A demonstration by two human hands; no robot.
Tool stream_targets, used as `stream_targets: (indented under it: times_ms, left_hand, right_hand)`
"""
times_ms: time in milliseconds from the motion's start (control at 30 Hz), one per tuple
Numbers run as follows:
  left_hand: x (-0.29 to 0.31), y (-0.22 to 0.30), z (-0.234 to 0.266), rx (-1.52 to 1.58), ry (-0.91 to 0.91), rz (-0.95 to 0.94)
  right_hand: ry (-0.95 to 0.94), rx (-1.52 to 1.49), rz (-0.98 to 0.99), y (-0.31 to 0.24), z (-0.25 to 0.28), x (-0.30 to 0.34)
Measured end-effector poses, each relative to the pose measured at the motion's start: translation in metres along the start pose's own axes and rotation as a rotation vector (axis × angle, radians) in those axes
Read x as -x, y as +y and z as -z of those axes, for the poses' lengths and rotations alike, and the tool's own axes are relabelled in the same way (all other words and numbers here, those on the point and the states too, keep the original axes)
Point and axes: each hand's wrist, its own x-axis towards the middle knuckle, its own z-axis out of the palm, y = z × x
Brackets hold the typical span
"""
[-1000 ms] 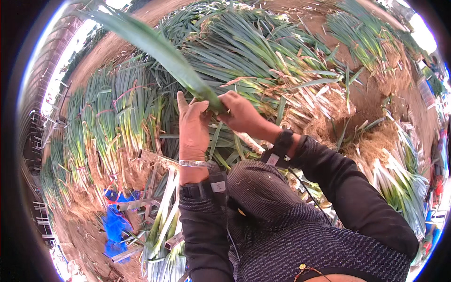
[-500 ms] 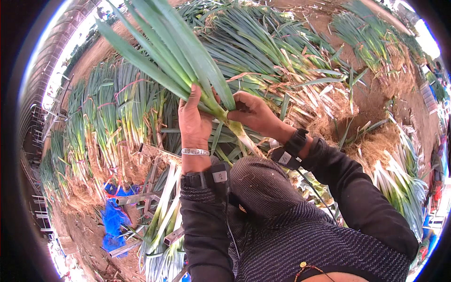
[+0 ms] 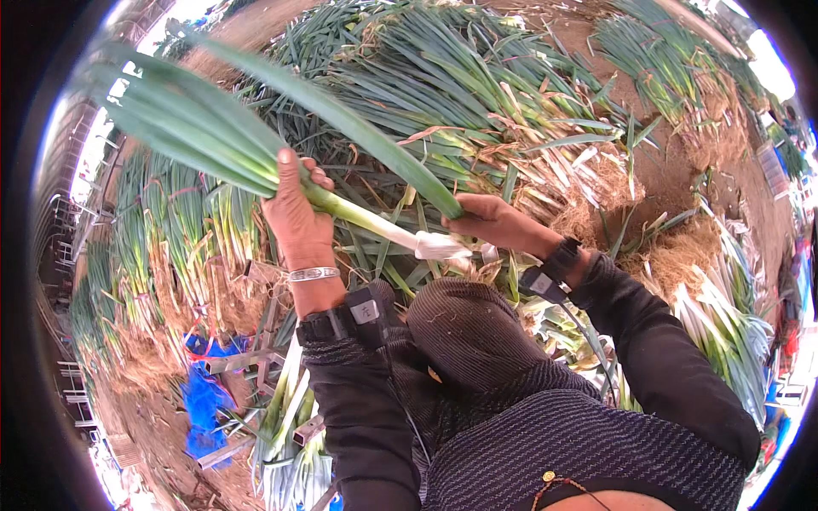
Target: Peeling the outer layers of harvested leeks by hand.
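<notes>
My left hand (image 3: 298,209) is wrapped round a large leek (image 3: 362,215), just where the white-green shaft meets the fan of leaves. The leaves spread up to the far left, and the white root end points right, over my knee. In my right hand (image 3: 494,223) the fingers pinch the lower end of one long green leek leaf (image 3: 375,149), which is peeled away from the shaft and arches back toward the upper left. A loose pale flap of skin (image 3: 443,247) hangs at the shaft's lower end.
Ahead lies a big heap of untrimmed leeks (image 3: 477,94) with dry roots. Tied leek bundles (image 3: 183,230) stand on the left. Peeled leeks (image 3: 290,417) rest on a metal frame by my left arm, near blue plastic (image 3: 204,409). More leeks (image 3: 724,315) lie at right.
The leaf in my right hand has come away from the shaft, baring the white stem. My left hand has moved left and tilted the leek flatter; my right has shifted slightly right.
</notes>
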Motion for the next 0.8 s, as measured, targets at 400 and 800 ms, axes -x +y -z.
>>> stream_targets:
  times_ms: [400,800]
  left_hand:
    - [-0.003,0.038,0.018,0.047,0.139,-0.162]
    - [-0.001,0.069,0.038,0.098,0.220,-0.208]
  right_hand:
    - [0.188,0.655,-0.144,0.090,0.065,0.090]
    - [0.081,1.067,-0.615,0.180,0.160,0.220]
